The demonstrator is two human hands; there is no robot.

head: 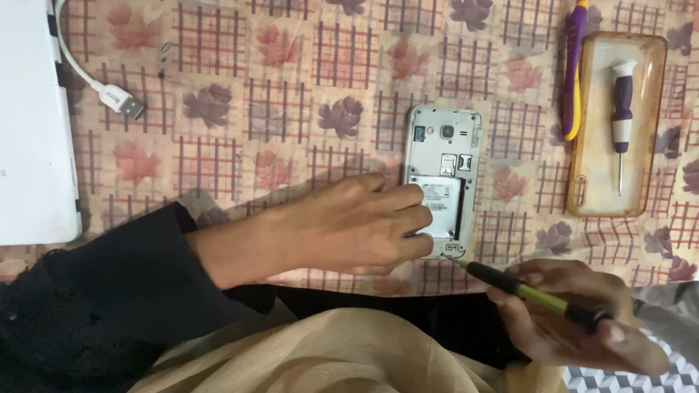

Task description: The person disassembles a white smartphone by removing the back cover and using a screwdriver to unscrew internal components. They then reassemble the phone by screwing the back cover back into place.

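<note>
Head view. Phone (443, 182) lying face down on the tabletop (306, 87), back cover off, battery (439, 206) exposed in its bay. Left hand (357, 222) resting against the phone's left edge, fingers curled together and pressing on the lower left of the frame beside the battery. Right hand (575, 320) below and right of the phone, grip pinched around a green-and-black screwdriver (535, 292); tip touching the phone's bottom edge near the lower right corner. Clear amber phone case (586, 153) lying open side up, well to the right of the phone, containing one small purple-and-white screwdriver (622, 109). Purple-and-yellow tool (574, 69) just beside the case's left wall. White cable plug (120, 102) and white device (33, 124) at far left. Left forearm in black sleeve, reaching rightward; right wrist angled up-left.
</note>
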